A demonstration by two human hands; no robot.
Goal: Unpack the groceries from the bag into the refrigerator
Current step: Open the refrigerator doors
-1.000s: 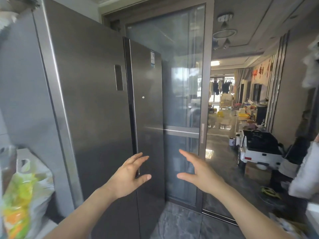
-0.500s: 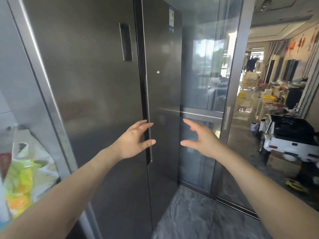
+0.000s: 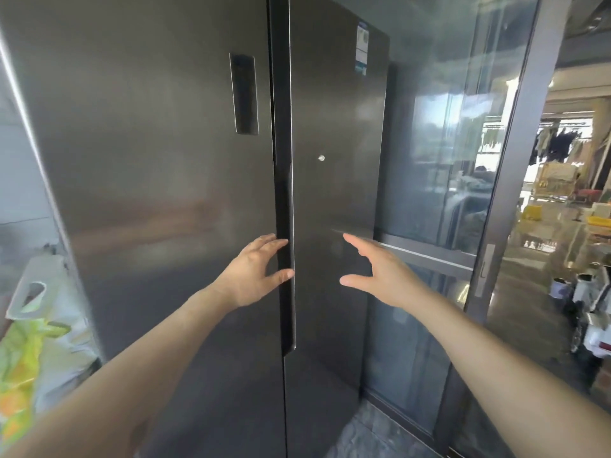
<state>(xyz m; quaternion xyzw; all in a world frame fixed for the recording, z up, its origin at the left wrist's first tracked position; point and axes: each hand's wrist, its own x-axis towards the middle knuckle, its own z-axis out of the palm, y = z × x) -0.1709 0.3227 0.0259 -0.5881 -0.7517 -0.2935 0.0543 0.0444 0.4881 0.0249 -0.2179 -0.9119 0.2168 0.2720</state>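
With both doors of the refrigerator shut, we reach our left hand and right hand, fingers spread wide and holding nothing, toward its centre handle, the full bag waiting at left, nothing unpacked.

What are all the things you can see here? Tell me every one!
refrigerator: one, dark grey, two shut doors, fills the middle and left
recessed handle: one, black, between the doors
sticker: one, white and blue, top of right door
grocery bag: one, white with yellow-green contents, lower left
glass door: one, grey frame, right of the refrigerator
left hand: one, open, fingertips at the handle
right hand: one, open, before the right door
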